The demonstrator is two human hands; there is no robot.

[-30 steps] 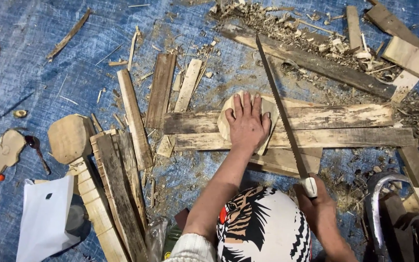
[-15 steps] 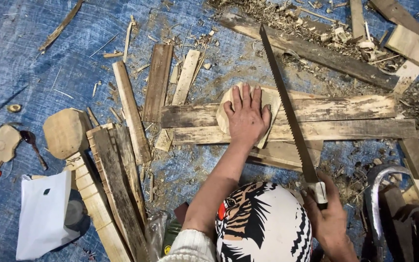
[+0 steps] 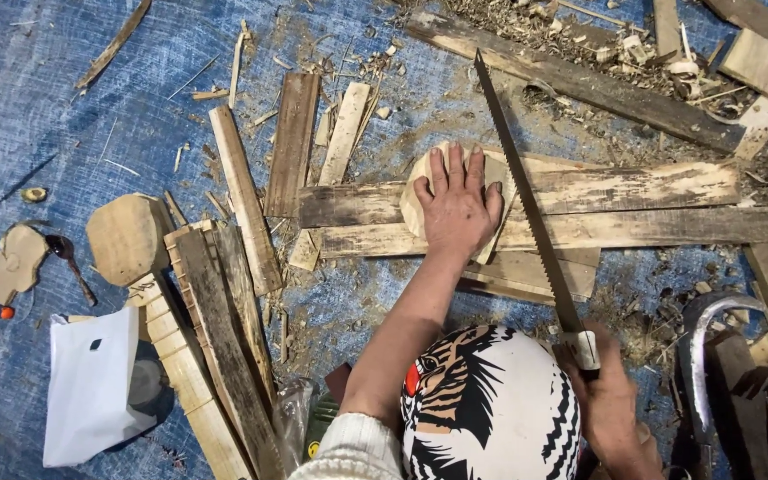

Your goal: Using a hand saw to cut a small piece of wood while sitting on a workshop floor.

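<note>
The left hand [image 3: 458, 206] lies flat, fingers spread, pressing a pale wood piece [image 3: 420, 191] onto two long planks [image 3: 651, 209] that run left to right. The right hand [image 3: 611, 404], closed round the handle, holds a saw [image 3: 526, 196] near the body. The blade's long axis runs from near right to far left, crossing the planks just right of the pressing hand.

left hand [image 3: 460, 206] lies flat, fingers spread, on a rounded wood block [image 3: 417, 182] atop two long planks [image 3: 633, 209]. right hand [image 3: 611, 400] grips a handsaw [image 3: 526, 196]; blade runs just beside the block's right edge.
</note>
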